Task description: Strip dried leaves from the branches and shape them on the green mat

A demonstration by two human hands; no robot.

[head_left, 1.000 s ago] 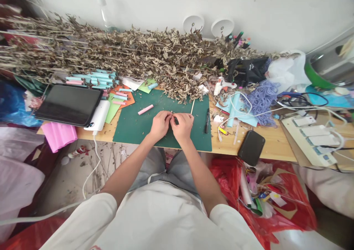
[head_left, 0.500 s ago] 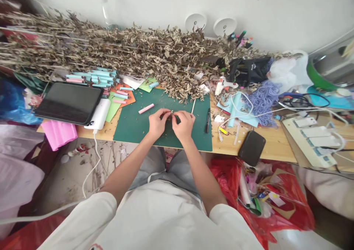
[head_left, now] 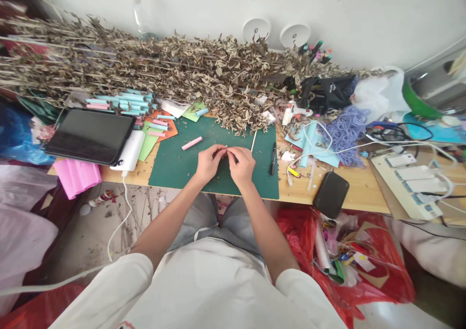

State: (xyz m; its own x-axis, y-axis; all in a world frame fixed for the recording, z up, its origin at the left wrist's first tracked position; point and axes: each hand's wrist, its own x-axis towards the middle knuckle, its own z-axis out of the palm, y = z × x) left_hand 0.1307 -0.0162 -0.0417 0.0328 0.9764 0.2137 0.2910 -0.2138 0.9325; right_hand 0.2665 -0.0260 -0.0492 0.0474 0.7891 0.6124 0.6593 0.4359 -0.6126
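Over the green cutting mat [head_left: 171, 166], my left hand [head_left: 210, 163] and my right hand [head_left: 241, 165] meet fingertip to fingertip. Both are closed in a pinch on a small bit of dried leaf, mostly hidden by the fingers. A pink paper tube [head_left: 191, 143] lies on the mat left of my hands. Beyond them, dried leaves [head_left: 240, 115] spill onto the mat's back edge from a long heap of dried stalks [head_left: 145, 62]. A thin pale stick [head_left: 254, 141] and a black pen [head_left: 273, 159] lie right of my right hand.
A black tablet [head_left: 91, 135], a white power bank [head_left: 129, 152] and blue paper tubes [head_left: 127, 101] are at left. To the right are a glue gun [head_left: 295, 111], purple yarn [head_left: 347, 135], a black phone-like box [head_left: 331, 194] and a power strip [head_left: 404, 183]. A red bag [head_left: 386, 271] hangs below.
My fingertips have drawn closer together, and less of the brownish bit shows between them. The things on the table have stayed put.
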